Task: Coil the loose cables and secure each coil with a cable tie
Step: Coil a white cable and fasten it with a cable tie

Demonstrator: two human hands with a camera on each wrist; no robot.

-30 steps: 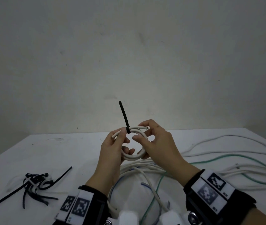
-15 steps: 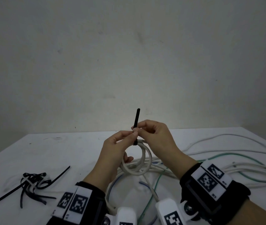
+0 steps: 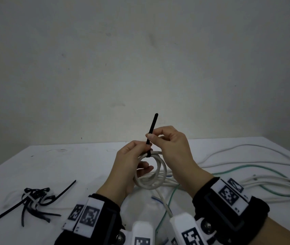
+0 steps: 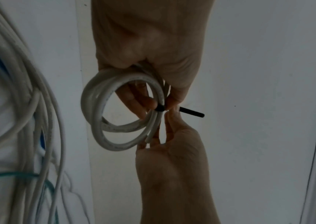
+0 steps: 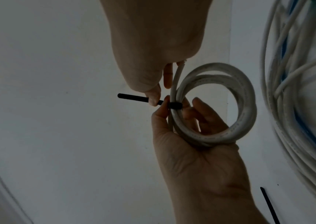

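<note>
A small coil of white cable is held above the table, with a black cable tie looped round its top and the tail sticking up. My left hand grips the coil beside the tie's head, with fingers through the loop. My right hand pinches the tie's tail between thumb and forefinger, just above the coil. In the left wrist view the tail points right past the coil. One cut cable end pokes out of the coil.
A bundle of spare black cable ties lies on the white table at the left. Loose white cables, a green cable and a blue one sprawl under and right of my hands. A plain wall stands behind.
My right hand left the coil's rim and took hold of the tie's tail. The tail swung from leaning left to leaning slightly right. The coil now hangs from my left hand.
</note>
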